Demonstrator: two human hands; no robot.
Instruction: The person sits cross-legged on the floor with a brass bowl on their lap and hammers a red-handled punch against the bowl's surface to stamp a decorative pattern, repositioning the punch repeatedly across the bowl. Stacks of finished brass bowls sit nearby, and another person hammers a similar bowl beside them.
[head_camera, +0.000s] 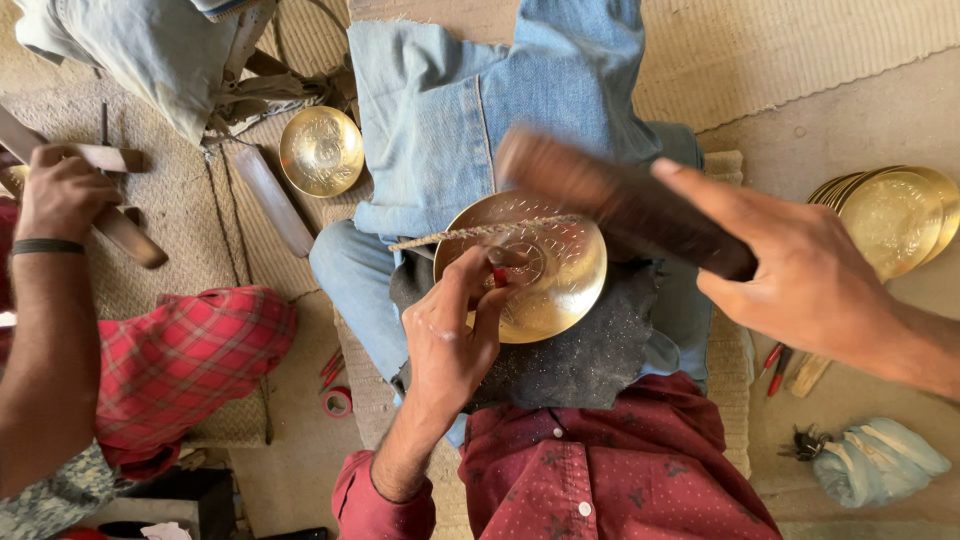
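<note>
My left hand (450, 335) fingers pinch a red-tipped punch (498, 276) upright on the brass plate (545, 290) under them; right hand (800, 280) clamps the blurred wooden mallet (620, 200). Plate looks thin, stiff, slippery: hold by rim.

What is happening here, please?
A person sitting on the floor steadies a brass plate on a dark cloth over the lap. The left hand presses a small red-tipped tool on the plate. The right hand holds a wooden block, blurred, above it. More brass plates are stacked at the right. Another person's hand grips a wooden piece nearby.
</note>
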